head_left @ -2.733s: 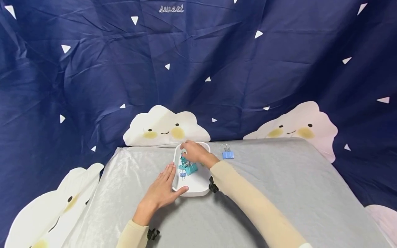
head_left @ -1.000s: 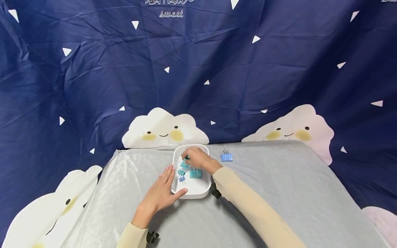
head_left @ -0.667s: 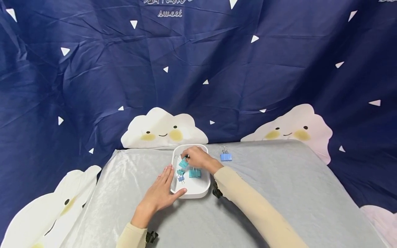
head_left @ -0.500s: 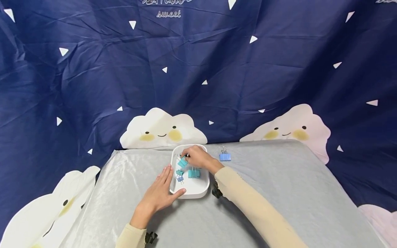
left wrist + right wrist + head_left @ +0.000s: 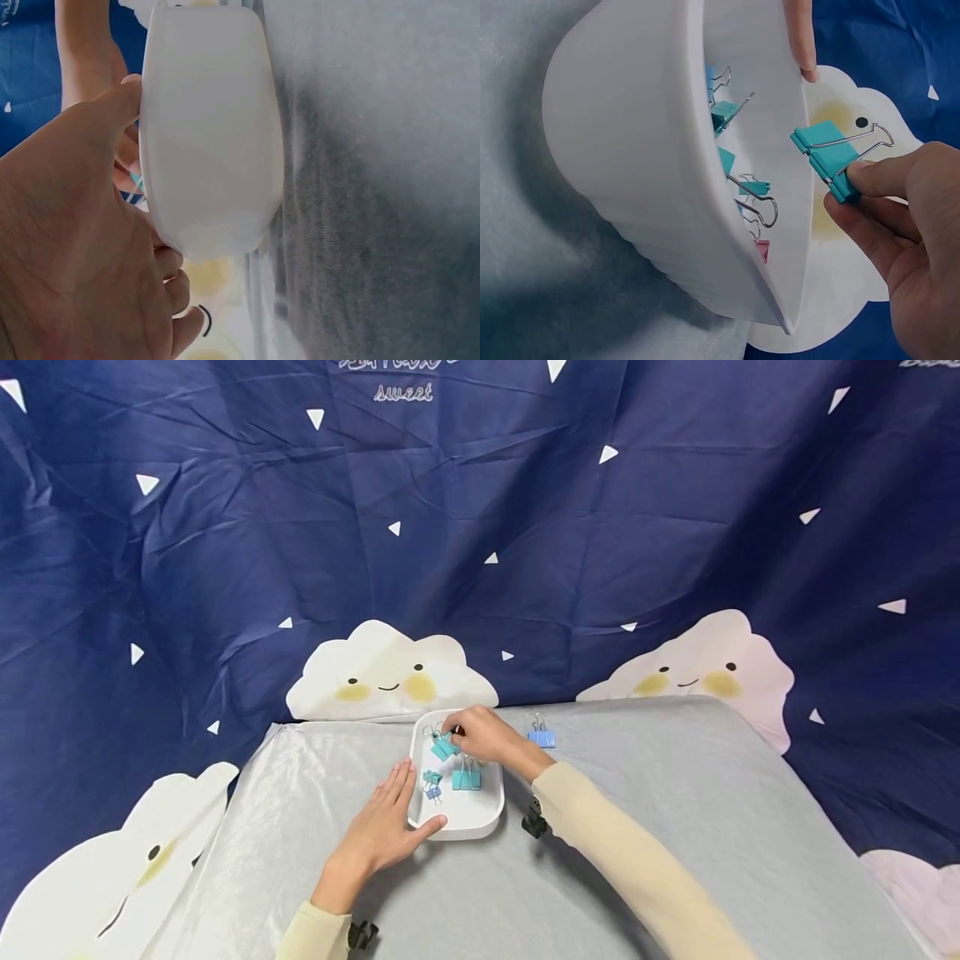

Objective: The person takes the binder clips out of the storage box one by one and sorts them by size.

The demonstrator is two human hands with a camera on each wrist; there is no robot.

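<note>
My right hand [image 5: 487, 733] pinches a teal binder clip [image 5: 831, 154] by one end, between thumb and fingers, over the far part of a white tray [image 5: 468, 817]. Its wire handles [image 5: 866, 135] stick out past the thumb. Below it in the tray lie a larger teal binder clip [image 5: 467, 781], a small teal one [image 5: 432, 777] and a small blue one [image 5: 433, 793]. The right wrist view also shows a pink clip [image 5: 762, 250] inside. My left hand [image 5: 382, 827] rests against the tray's near left corner, fingers straight along the left rim, thumb at the front.
Outside the tray, to its right, a blue binder clip [image 5: 542, 739] stands on the grey cloth [image 5: 712, 793] near the back edge. A dark blue curtain [image 5: 465, 527] with white clouds hangs behind the table.
The clips in the tray were bunched together and now lie more apart. My right hand has picked up the teal binder clip and shifted slightly right over the tray. My left hand stays put.
</note>
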